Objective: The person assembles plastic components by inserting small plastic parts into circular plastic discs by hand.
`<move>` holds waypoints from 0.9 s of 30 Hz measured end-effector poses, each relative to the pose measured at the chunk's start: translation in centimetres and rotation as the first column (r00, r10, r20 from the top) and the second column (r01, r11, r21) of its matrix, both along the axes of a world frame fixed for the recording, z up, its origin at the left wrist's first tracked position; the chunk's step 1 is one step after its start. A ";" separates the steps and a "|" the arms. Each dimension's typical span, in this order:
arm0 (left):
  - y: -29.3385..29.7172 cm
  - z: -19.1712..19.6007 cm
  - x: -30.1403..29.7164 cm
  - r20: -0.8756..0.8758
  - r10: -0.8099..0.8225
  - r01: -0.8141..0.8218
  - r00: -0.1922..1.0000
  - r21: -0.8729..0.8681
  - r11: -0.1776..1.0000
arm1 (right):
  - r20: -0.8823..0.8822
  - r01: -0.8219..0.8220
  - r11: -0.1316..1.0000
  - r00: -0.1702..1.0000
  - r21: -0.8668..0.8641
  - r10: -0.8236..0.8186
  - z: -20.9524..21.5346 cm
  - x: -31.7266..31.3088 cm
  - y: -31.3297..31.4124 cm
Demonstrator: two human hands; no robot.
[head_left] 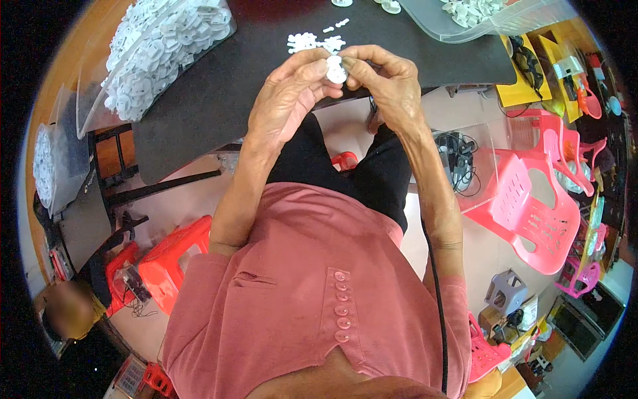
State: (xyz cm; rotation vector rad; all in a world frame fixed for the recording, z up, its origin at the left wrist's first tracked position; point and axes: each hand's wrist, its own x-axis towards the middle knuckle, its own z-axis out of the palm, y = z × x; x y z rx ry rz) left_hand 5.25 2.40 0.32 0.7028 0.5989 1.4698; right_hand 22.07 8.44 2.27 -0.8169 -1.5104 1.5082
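Observation:
Over the near edge of a dark table [458, 65], both my hands meet at a small round white plastic piece [336, 73]. My left hand [287, 94] pinches it from the left with thumb and fingers. From the other side, my right hand [392, 83] has its thumb and forefinger closed on the piece's upper right. Whether a second small part sits between the fingertips is hidden. Just beyond the hands lies a cluster of small white plastic parts [302, 43], with a couple of loose ones [342, 22] farther off.
A clear bin heaped with white pieces [166, 50] stands at the left of the table. At the far right is a clear tub [435, 25] with white parts. Pink chairs [531, 206] stand right, a red stool [169, 263] left. A black cable [435, 299] hangs by my right arm.

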 end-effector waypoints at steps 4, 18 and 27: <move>-0.4 0.2 -0.2 0.029 0.001 -0.001 1.000 -0.009 1.000 | 0.158 0.036 0.980 0.985 0.196 -0.067 0.4 -0.3 2.1; 0.0 -0.8 -1.3 0.076 -0.030 0.027 0.997 0.031 0.999 | 0.489 -0.308 0.504 0.827 0.807 -0.277 -0.7 1.2 8.7; 0.0 -0.5 -0.9 0.037 -0.007 0.006 0.999 0.026 1.000 | 0.519 -0.299 0.551 0.800 0.779 -0.300 -0.6 1.7 7.6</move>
